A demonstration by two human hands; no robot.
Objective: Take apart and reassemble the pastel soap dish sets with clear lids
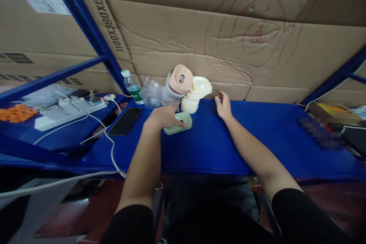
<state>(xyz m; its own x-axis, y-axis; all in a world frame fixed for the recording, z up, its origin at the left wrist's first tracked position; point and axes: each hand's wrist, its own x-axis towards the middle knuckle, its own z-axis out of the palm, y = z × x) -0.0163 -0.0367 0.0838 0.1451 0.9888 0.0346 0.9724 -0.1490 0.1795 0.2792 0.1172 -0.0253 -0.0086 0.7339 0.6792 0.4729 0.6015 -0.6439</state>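
My left hand (166, 117) is closed on a light green plastic piece (177, 129), a shallow oblong tray with rounded corners, low over the blue tabletop or on it. Its thumb reaches into the tray, and the other fingers are partly hidden behind it. Just beyond stands a leaning stack of pink and grey plastic pieces (181, 79), the top one with an oblong hole. Beside that leans a stack of cream plastic dishes (201, 85). My right hand (224, 106) is right of the cream stack, apart from it, fingers spread and holding nothing.
Left of the stacks are clear plastic cups (151, 93), a water bottle (133, 87) and a black phone (125, 121). A white power strip (68, 113) with cables lies further left. A cardboard wall (171, 26) closes off the back of the blue table (206, 152).
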